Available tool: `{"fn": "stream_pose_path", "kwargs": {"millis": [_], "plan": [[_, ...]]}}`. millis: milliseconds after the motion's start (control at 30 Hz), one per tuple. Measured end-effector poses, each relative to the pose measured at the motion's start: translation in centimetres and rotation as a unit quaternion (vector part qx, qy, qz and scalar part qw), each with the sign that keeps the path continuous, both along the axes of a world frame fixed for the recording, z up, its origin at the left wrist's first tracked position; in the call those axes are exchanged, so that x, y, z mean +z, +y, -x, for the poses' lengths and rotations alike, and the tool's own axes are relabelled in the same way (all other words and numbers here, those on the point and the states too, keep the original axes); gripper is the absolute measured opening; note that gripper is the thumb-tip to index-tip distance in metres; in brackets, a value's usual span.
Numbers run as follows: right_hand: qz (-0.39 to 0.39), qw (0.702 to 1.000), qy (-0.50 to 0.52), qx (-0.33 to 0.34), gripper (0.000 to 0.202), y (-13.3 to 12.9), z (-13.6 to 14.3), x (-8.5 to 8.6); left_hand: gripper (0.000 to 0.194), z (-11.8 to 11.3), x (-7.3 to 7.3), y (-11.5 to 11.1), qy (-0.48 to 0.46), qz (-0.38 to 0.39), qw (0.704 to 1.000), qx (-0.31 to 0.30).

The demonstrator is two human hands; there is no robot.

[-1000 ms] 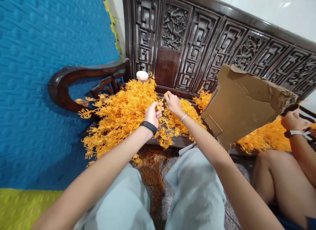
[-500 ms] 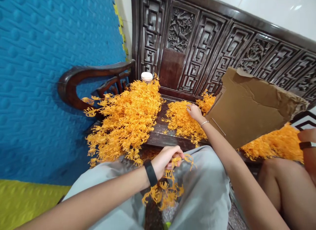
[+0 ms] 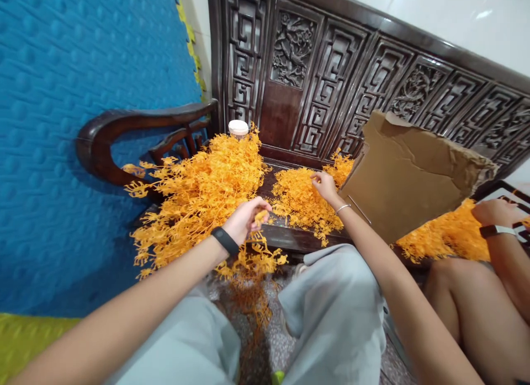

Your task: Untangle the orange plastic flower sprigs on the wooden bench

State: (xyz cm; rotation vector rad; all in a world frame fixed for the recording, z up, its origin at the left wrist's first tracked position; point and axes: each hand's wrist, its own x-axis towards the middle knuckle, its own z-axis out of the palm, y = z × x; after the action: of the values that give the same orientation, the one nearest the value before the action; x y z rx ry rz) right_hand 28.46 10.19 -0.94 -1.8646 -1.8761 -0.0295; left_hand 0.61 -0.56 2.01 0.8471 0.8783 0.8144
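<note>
My left hand (image 3: pixel 249 217), with a black wristband, is closed around an orange plastic sprig (image 3: pixel 260 255) that hangs below it, beside the large orange pile (image 3: pixel 202 192) on the left. My right hand (image 3: pixel 325 186) touches or hovers at the top of a smaller orange heap (image 3: pixel 296 197) on the dark wooden bench (image 3: pixel 281 236). Its fingers are bent, and anything between them is too small to make out.
A brown cardboard sheet (image 3: pixel 414 175) leans to the right of my right hand. Another person's hand (image 3: pixel 494 213) is near more orange pieces (image 3: pixel 447 233). A white-lidded jar (image 3: pixel 238 128) stands behind the left pile. The carved backrest (image 3: pixel 285 112) rises behind.
My left hand has moved up and left from above my lap toward the large pile, carrying the sprig. My right hand stays at the small heap. The other person's hand has come further into view.
</note>
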Motion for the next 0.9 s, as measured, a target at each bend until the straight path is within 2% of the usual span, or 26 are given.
{"fn": "stream_pose_path", "kwargs": {"millis": [100,233,400,533,600,733,800,900], "plan": [[-0.015,0.999,0.025,0.019,0.025,-0.3,0.7,0.2,0.015,0.1,-0.6,1.4,0.002,-0.009,1.000,0.020],[-0.026,0.995,0.052,0.083,0.022,-1.0,2.4,1.0,0.015,-0.2,-1.1,2.6,-0.001,-0.019,0.999,0.034],[-0.028,0.985,0.119,0.125,0.018,-1.9,4.3,2.0,0.015,-0.8,-0.9,3.3,-0.023,-0.031,0.999,0.039],[0.035,0.962,0.221,0.156,0.026,-2.8,5.7,2.4,0.015,-1.0,-0.3,3.2,-0.065,-0.042,0.996,0.041],[0.109,0.939,0.273,0.178,0.042,-3.4,6.6,2.7,0.016,-1.0,-0.1,3.2,-0.082,-0.051,0.994,0.057],[0.250,0.870,0.370,0.211,0.067,-4.4,8.1,3.5,0.030,-0.8,0.2,3.5,-0.107,-0.061,0.989,0.087],[0.284,0.836,0.415,0.219,0.067,-4.7,8.7,3.6,0.037,-0.7,0.3,3.7,-0.107,-0.062,0.988,0.088],[0.316,0.789,0.472,0.236,0.050,-4.8,9.3,3.5,0.046,-0.7,0.2,3.9,-0.084,-0.063,0.990,0.088]]}}
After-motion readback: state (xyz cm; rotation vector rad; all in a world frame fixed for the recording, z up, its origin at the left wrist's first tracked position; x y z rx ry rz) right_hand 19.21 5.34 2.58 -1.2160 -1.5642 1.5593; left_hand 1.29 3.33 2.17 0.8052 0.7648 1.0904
